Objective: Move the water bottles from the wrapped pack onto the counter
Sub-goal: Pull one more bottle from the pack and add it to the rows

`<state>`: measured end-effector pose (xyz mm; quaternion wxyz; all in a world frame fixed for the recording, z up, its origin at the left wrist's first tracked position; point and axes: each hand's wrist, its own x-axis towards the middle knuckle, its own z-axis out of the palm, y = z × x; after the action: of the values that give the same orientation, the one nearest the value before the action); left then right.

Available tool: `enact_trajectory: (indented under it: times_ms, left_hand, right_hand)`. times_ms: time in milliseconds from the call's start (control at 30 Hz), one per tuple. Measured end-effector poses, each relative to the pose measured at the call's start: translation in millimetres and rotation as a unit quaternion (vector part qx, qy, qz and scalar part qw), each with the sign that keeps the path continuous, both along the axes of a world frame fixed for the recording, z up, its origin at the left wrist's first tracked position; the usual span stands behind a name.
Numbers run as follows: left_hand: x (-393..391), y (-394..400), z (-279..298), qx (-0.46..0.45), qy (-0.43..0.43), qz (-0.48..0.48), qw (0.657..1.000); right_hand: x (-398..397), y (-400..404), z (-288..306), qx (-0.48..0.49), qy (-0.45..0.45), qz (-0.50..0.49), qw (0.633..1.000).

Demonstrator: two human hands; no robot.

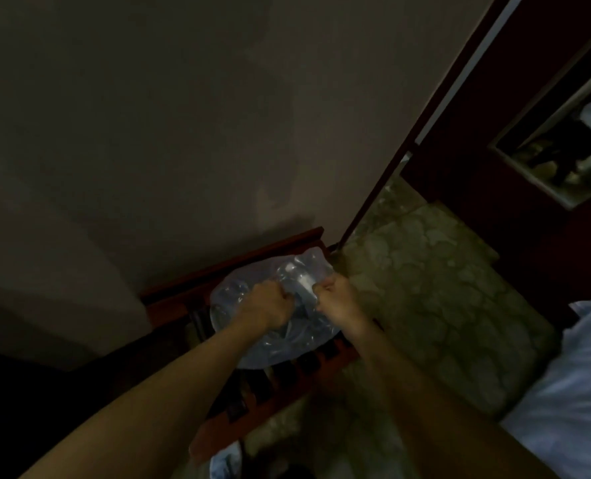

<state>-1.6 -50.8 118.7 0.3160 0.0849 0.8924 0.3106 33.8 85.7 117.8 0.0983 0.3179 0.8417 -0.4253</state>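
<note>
The wrapped pack (273, 312) is a bundle in clear, wrinkled plastic film that shines a little in the dim light; the bottles inside are blurred. It lies on a dark red wooden rack (252, 392) beside the wall. The left hand (264, 304) and the right hand (337, 299) both grip the film on top with curled fingers, close together.

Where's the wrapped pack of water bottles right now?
In the head view, the wrapped pack sits lower centre on a dark wooden slatted rack against the wall, gripped by the left hand and right hand.
</note>
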Motion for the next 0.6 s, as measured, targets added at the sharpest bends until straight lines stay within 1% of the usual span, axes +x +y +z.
enact_trajectory:
  times_ms: [167,233,333,400,433,533,600]
  left_hand:
    - [-12.8,34.0,-52.9,-0.013,-0.086,-0.040,0.995]
    - [-18.7,46.4,-70.6,-0.024,-0.109,-0.038,0.993]
    - [-27.4,66.6,-100.9,-0.049,-0.128,-0.010,0.991]
    - [-33.6,79.9,-121.9,-0.050,-0.138,0.035,0.989]
    - [-36.2,85.3,-131.5,-0.054,-0.148,0.048,0.986]
    - [-37.2,97.4,-166.9,-0.050,-0.182,0.059,0.980]
    - [-35.2,103.0,-185.5,-0.053,-0.210,0.061,0.974]
  right_hand:
    - [-17.6,25.4,-46.0,-0.017,-0.055,0.019,0.998]
    - [-26.0,38.8,-62.5,-0.023,-0.075,0.030,0.996]
    - [-37.4,60.1,-84.6,-0.023,-0.109,0.049,0.993]
    - [-43.1,72.6,-97.9,0.000,-0.111,0.048,0.993]
    - [-45.5,78.6,-103.8,0.019,-0.103,0.028,0.994]
    - [-50.3,97.3,-122.2,0.076,-0.096,-0.048,0.991]
    - [-50.6,108.8,-135.4,0.099,-0.118,-0.044,0.987]
